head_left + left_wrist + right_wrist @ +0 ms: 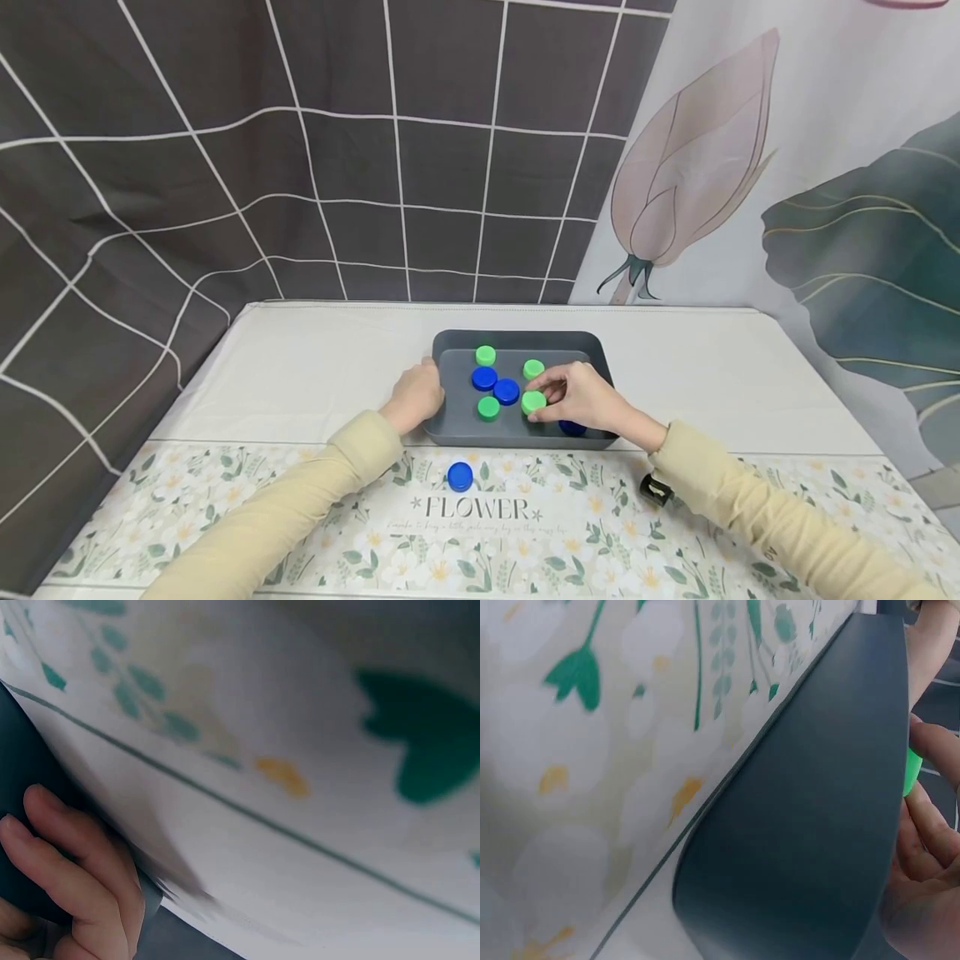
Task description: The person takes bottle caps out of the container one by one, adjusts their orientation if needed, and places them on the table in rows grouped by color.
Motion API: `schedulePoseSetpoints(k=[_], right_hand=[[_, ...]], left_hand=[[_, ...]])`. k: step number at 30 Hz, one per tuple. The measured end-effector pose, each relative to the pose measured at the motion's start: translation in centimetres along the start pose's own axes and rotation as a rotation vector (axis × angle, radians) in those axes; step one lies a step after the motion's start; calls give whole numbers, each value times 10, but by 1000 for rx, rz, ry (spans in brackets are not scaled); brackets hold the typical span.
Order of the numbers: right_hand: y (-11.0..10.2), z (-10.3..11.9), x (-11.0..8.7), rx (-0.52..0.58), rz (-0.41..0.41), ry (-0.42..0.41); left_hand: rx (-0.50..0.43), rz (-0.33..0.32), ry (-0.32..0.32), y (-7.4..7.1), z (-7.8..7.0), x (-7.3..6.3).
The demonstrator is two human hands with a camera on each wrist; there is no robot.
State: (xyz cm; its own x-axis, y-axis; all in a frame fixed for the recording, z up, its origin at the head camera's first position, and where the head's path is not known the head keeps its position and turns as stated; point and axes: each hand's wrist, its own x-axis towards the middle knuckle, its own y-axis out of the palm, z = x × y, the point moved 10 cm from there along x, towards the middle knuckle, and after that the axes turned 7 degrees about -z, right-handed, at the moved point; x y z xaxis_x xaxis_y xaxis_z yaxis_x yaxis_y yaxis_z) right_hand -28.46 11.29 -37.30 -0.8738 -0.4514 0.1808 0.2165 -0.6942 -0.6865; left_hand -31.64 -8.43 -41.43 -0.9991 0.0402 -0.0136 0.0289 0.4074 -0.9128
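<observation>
My left hand (417, 393) grips the left wall of a dark grey tray (480, 440); in the left wrist view its fingers (79, 862) curl against the tray's side. Inside the tray, my right hand (588, 400) pinches a light green bottle cap (534, 403) between thumb and fingers. The right wrist view shows just a sliver of this green cap (912, 771) behind the tray wall (802, 787). Around it lie other green caps (486, 356) and blue caps (506, 392). A dark blue cap (573, 428) is partly hidden under the right hand.
In front of the tray, a blue cap (460, 477) lies on the floral table cover (420, 550). A small black object (656, 490) sits by the right sleeve. Behind the table hangs a dark gridded curtain (450, 167), with a flower-printed cloth (705, 150) at the right.
</observation>
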Motion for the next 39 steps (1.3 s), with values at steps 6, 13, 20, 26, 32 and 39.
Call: schedulePoseSetpoints(k=[6, 13, 20, 26, 32, 39], right_hand=[[0, 11, -3, -5, -27, -11], [9, 30, -10, -22, -14, -32], [18, 50, -16, -51, -1, -117], [29, 64, -19, -48, 31, -159], [44, 73, -23, -23, 81, -162], [62, 79, -24, -2, 131, -167]], left_hand=[[0, 6, 1, -2, -1, 0], [14, 17, -8, 0, -1, 0], [23, 25, -13, 1, 0, 0], [20, 31, -6, -1, -2, -1], [18, 31, -6, -1, -2, -1], [22, 35, -14, -2, -2, -1]])
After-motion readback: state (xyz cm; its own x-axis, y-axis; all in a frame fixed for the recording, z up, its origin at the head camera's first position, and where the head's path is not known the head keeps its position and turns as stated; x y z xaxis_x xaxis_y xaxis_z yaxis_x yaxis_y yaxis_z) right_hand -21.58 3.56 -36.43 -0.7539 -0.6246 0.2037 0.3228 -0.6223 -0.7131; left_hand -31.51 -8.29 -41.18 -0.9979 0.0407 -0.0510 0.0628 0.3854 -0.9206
